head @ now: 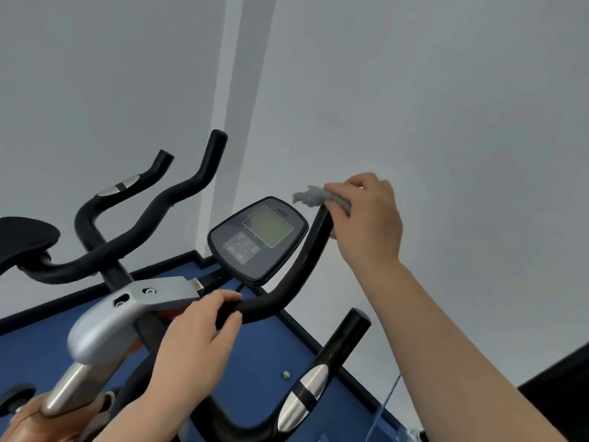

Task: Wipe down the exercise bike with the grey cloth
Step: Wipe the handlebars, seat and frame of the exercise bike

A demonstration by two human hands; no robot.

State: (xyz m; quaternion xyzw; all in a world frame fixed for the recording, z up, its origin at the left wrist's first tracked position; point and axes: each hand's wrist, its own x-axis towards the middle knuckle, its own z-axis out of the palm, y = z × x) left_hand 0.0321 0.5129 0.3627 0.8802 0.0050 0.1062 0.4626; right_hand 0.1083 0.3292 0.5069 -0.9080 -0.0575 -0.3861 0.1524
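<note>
Gripping grey cloth (314, 196) at handlebar (299, 269) tip.

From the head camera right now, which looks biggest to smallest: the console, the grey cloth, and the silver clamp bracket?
1. console, the largest in this view.
2. silver clamp bracket, a bit smaller, though it sits nearer the camera, so true size is unsure.
3. grey cloth, smallest, partly hidden inside the right hand.

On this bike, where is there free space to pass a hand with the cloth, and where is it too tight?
Free: the gap between the console and the handlebar upright under the right hand holding the grey cloth, and the blue floor showing between that bar and the near grip. Crowded: around the silver clamp, where the left hand grips the bar.
</note>
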